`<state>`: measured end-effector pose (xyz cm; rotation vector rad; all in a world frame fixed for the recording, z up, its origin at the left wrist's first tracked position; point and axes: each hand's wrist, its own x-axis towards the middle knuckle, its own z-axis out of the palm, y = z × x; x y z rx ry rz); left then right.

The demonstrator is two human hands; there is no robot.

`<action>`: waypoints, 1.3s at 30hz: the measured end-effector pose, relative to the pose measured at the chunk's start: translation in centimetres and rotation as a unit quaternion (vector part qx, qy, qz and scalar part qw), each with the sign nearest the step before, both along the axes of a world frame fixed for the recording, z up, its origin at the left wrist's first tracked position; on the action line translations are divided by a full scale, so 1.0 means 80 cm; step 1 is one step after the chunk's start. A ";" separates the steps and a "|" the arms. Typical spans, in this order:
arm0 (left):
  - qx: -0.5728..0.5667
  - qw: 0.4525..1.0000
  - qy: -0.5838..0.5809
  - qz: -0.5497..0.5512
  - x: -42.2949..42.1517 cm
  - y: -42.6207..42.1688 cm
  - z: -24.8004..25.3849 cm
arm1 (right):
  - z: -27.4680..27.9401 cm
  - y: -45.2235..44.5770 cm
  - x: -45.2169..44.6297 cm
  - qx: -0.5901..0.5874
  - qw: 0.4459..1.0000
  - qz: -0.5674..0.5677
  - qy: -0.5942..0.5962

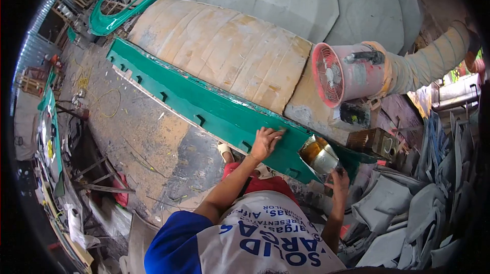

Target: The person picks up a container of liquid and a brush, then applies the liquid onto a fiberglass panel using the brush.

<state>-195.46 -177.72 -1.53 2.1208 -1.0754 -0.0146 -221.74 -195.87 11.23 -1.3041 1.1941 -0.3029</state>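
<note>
My left hand (266, 143) is over the glossy green moulded panel (224, 116), fingers closed. A small pale brush-like tip (282, 130) shows beyond the fingertips against the green surface, and most of the tool is hidden by the hand. My right hand (339, 182) grips a cut-open metal can (325, 162) by its lower end. The can is tilted over the panel's right part, and amber liquid (314, 150) shows inside it. The long panel runs from upper left to lower right, with several small dark tabs along its near edge.
Behind the panel lies a large tan curved piece (219, 49). A pink fan (349, 72) with a flexible duct (429, 62) stands at right. A basket (372, 143) and stacked grey sheets (403, 207) are nearby. A curved green piece (109, 24) lies far left.
</note>
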 end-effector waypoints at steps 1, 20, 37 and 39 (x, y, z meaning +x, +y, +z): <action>-0.030 0.999 0.044 -0.003 0.009 0.002 0.003 | 0.005 0.002 0.004 -0.013 1.000 -0.002 0.009; 0.055 0.980 -0.117 0.152 0.124 0.087 -0.004 | 0.004 0.002 -0.008 0.007 0.999 -0.048 0.022; -0.141 0.955 0.104 0.240 0.250 0.150 -0.061 | 0.002 0.024 -0.038 -0.028 0.995 -0.098 -0.009; -0.128 0.942 0.120 0.285 0.257 0.169 -0.017 | -0.006 0.017 -0.055 -0.008 0.997 -0.082 -0.006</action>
